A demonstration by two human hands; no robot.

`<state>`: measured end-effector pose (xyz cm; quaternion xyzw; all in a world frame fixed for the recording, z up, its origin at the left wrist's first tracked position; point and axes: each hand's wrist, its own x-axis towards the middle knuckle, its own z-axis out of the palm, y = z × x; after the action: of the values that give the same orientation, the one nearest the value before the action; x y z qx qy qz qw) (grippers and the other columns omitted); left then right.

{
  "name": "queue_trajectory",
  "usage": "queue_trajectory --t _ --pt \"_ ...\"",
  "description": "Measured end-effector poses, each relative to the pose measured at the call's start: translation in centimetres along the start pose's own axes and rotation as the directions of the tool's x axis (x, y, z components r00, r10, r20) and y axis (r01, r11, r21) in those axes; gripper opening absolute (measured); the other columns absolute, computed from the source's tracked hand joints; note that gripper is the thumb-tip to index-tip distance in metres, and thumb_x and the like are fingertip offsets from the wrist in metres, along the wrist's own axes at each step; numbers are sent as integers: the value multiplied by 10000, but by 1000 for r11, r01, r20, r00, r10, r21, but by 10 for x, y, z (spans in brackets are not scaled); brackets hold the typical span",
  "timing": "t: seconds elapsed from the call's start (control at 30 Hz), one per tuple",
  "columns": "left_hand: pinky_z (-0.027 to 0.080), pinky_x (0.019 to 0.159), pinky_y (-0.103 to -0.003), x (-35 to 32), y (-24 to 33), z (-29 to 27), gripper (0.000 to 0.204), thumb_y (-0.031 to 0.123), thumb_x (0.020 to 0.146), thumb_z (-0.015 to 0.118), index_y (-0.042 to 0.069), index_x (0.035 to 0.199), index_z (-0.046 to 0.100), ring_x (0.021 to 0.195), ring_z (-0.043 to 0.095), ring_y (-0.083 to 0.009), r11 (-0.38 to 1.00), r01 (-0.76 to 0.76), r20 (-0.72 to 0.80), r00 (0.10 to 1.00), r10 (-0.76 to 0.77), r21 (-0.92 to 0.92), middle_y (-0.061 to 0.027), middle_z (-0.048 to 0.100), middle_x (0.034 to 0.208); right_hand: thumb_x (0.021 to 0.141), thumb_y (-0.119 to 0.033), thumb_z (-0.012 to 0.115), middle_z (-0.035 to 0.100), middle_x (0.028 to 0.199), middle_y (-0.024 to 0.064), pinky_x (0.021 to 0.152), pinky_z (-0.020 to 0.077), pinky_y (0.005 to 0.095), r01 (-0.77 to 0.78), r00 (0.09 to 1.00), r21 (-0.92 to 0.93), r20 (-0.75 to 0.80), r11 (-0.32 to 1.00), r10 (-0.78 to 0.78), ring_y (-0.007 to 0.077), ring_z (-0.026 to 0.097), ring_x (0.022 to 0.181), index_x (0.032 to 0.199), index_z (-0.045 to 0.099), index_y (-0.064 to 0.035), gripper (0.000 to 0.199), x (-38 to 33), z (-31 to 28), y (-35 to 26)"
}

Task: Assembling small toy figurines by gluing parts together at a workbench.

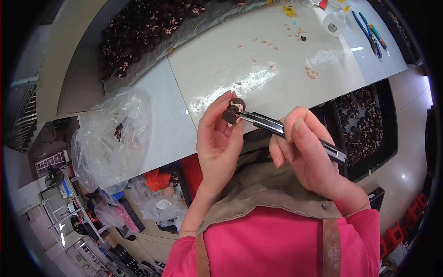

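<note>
At far left we see a clear plastic bag (pixel 110 134) slumped on the white table (pixel 217 64). Our left hand (pixel 217 138) pinches a small dark brown figurine (pixel 233 111) between thumb and fingertips (pixel 226 99), holding it just above the table's near edge. From the right, our right hand (pixel 307 147) is wrapped closed around a utility knife (pixel 290 134), whose tip meets the figurine. Farther right, a black tray (pixel 390 138) holds many similar figurines.

The figurine (pixel 233 111) sits between bag (pixel 113 134) at left and tray (pixel 369 124) at right.
</note>
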<state>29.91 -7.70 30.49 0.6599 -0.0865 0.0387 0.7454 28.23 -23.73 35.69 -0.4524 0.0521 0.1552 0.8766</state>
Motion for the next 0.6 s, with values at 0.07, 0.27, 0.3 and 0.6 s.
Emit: queue_trajectory --t 0.07,0.27,0.3,0.6 --pt "464 902 -312 1 11 -2 399 -39 881 481 38 1266 413 1178 475 -209 979 170 -21 985 -174 -110 -165 396 1331 944 -350 454 382 628 15 590 364 255 36 999 -59 24 998 -34 126 443 607 826 395 -86 295 -1 -2 -2" --pt "469 640 -214 13 22 -26 500 374 989 284 -8 1273 438 850 571 -106 634 610 244 783 -571 -475 -117 576 1104 888 -212 563 514 718 43 600 381 250 292 933 -421 321 859 -160 115 458 635 841 459 -72 181 -5 -8 -6" --pt "450 614 -209 16 20 -29 549 418 968 332 -29 1269 435 813 554 -107 648 633 261 770 -582 -424 -109 573 1045 867 -196 589 523 716 37 592 379 260 405 897 -483 375 776 -234 130 456 628 825 479 -73 171 -2 -9 0" --pt "453 645 -177 22 24 -37 410 267 906 567 9 1221 518 796 532 -54 737 618 306 782 -543 -273 -40 579 983 797 -157 655 541 687 22 566 377 295 519 844 -608 476 601 -247 184 460 607 773 522 -82 154 -3 -6 -1"
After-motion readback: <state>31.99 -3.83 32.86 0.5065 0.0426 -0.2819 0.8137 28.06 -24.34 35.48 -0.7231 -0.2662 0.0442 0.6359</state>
